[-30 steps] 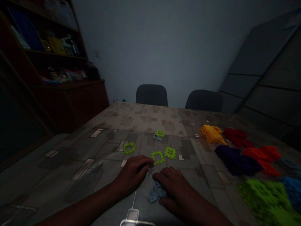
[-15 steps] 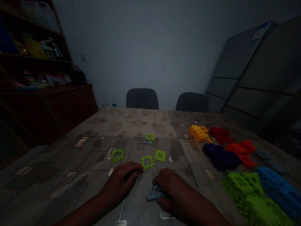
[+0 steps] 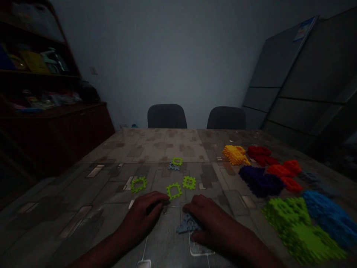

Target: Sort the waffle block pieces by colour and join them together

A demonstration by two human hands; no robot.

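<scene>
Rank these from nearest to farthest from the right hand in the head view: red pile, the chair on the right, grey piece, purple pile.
1. Grey piece: touching the right hand.
2. Purple pile: off to the right.
3. Red pile: right, behind the purple one.
4. Chair on the right: beyond the table's far edge.

- Loose pieces (image 3: 189,182) are laid centrally on the table (image 3: 167,145).
- One part (image 3: 183,226) is located partly under the right hand (image 3: 208,216).
- Piles (image 3: 287,212) are set at right.
- Chairs (image 3: 167,116) are placed behind; a cabinet (image 3: 83,124), left.
</scene>
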